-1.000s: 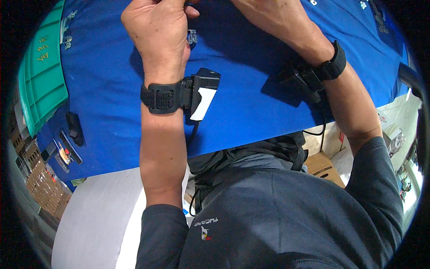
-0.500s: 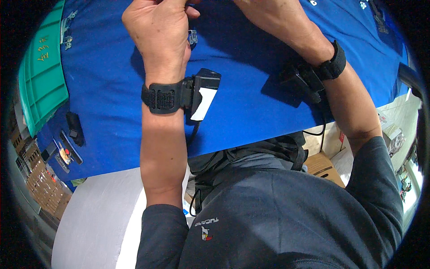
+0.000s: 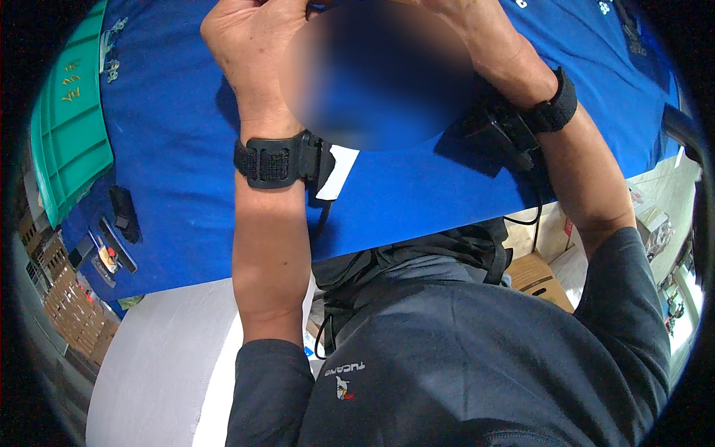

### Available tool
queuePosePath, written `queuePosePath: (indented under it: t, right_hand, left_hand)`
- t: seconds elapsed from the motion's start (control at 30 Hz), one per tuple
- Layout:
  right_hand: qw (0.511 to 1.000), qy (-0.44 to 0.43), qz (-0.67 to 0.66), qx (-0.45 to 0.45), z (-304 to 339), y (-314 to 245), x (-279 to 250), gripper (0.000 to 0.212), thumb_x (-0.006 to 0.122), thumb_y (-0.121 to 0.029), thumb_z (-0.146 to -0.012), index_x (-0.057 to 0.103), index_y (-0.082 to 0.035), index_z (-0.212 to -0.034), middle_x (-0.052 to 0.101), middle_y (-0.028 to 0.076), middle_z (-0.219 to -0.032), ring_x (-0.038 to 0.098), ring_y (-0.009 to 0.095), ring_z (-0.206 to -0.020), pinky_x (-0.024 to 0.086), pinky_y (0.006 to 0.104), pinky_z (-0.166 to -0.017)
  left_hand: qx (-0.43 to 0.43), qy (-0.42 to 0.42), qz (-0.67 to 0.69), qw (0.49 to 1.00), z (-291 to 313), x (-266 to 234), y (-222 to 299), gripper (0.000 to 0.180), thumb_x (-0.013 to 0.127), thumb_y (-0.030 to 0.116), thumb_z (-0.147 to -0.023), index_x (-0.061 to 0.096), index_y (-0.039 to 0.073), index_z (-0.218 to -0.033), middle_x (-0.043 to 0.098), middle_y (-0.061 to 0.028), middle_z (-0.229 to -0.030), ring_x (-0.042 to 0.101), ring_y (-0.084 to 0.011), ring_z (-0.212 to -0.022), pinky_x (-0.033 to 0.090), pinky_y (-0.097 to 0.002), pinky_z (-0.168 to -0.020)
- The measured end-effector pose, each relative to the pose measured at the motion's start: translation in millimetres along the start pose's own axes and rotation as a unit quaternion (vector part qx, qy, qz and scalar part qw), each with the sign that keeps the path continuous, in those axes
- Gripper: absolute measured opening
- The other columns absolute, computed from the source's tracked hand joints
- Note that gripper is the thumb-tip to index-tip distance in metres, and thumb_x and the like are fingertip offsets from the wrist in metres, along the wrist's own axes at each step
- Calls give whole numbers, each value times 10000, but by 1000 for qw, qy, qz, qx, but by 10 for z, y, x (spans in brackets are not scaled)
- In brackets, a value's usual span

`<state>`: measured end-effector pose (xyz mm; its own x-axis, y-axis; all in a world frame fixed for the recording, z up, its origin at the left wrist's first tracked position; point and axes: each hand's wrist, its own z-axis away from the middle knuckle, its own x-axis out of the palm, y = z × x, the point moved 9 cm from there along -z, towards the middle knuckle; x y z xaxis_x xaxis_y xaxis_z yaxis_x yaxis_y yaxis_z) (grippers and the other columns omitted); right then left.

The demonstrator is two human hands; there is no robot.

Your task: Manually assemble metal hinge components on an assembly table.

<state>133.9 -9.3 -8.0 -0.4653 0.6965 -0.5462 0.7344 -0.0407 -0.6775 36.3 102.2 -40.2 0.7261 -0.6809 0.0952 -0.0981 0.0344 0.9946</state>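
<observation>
My left hand point(image 3: 253, 56) is at the top edge over a blue cloth point(image 3: 402, 186). Its fingers run out of the picture or go behind a blurred oval patch. From the upper right comes my right hand point(image 3: 488, 37), bent inward toward the left one, its fingers also hidden by the blur and the frame's edge. What either hand holds cannot be made out. Each wrist wears a black strap; a black device with a white label point(image 3: 341, 171) hangs from the left strap, and a dark device point(image 3: 510, 134) from the right one.
A green plastic tray point(image 3: 71, 127) stands at the far left, with small clear or metallic pieces point(image 3: 112, 52) beside it. Near the left corner lie a black object point(image 3: 124, 212) and a few slim tools point(image 3: 112, 249). Below the table's right side sits a cardboard box point(image 3: 540, 279).
A blurred patch now covers the space between my hands, hiding a small shiny piece seen there before. Both forearms have stayed almost in place.
</observation>
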Motion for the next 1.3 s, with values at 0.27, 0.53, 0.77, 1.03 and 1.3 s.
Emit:
queuePosePath:
  t: [0.27,0.53,0.77,1.03,1.3]
  right_hand:
    - [999,8,-50,-2,22,-156,-31,294,569,-167,-981,536,35,-771,529,232,-631,545,393,-555,401,450,-513]
    - [1000,2,-3,0,-1,-75,-7,240,621,-144,-956,515,21,-817,515,188,-620,524,310,-524,383,415,-494]
    - [993,-29,-28,107,46,45,50,217,618,-235,-943,593,-33,-868,586,171,-671,597,401,-639,460,451,-551]
    - [995,6,-85,45,38,69,101,161,627,-147,-932,536,-16,-943,589,202,-721,597,403,-660,449,457,-569]
    - [997,9,-64,53,29,96,60,152,641,-160,-914,567,-28,-935,623,197,-751,628,411,-715,484,475,-601]
  left_hand:
    - [-18,19,-4,1000,14,-83,-54,161,684,24,-907,725,-10,-1058,711,-38,-860,619,-67,-662,457,-165,-529]
    - [-10,19,-44,999,23,-37,20,165,679,21,-902,731,-20,-1052,677,-32,-789,576,-67,-616,448,-182,-512]
    - [-13,-6,-18,1000,31,-23,-50,188,689,14,-888,716,-31,-1069,706,-80,-837,634,-105,-660,488,-205,-526]
    - [-19,-3,-8,1000,28,-52,-103,189,698,25,-895,715,-31,-1075,693,-75,-823,619,-94,-656,482,-203,-516]
    - [-26,-3,-36,999,28,-42,-113,178,696,24,-902,718,-30,-1070,690,-65,-809,610,-86,-637,477,-208,-513]
